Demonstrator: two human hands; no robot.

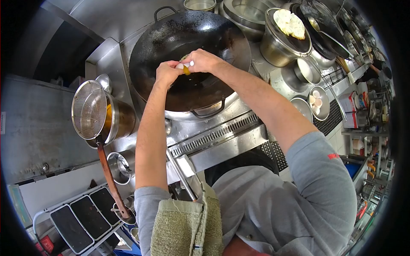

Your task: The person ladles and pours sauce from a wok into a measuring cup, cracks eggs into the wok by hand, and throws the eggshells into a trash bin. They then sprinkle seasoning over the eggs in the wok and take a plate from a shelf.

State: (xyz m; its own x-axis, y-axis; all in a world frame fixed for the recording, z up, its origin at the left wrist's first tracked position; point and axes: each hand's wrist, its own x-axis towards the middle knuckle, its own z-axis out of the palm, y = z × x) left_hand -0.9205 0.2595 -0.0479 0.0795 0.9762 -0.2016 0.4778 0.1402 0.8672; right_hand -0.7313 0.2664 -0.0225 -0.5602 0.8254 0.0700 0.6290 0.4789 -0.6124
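Over the large black wok (149,47), my two hands hold a cracked egg with its shell parted. My left hand (167,72) pinches one white piece of eggshell (180,66). The other piece is gripped by my right hand (204,62), with its white edge showing at the fingertips. Between them hangs the orange-yellow yolk (186,71), above the inside of the wok. The wok has a looped handle on its near side and another on its far side. A dark, shiny liquid seems to lie at its bottom, partly hidden by my hands.
A wire strainer (89,112) with a wooden handle rests on a metal pot at left. Cooked egg (289,24) lies on top of a pot at upper right. A bowl of eggshells (317,103) stands at right. A towel (179,226) hangs at my front.
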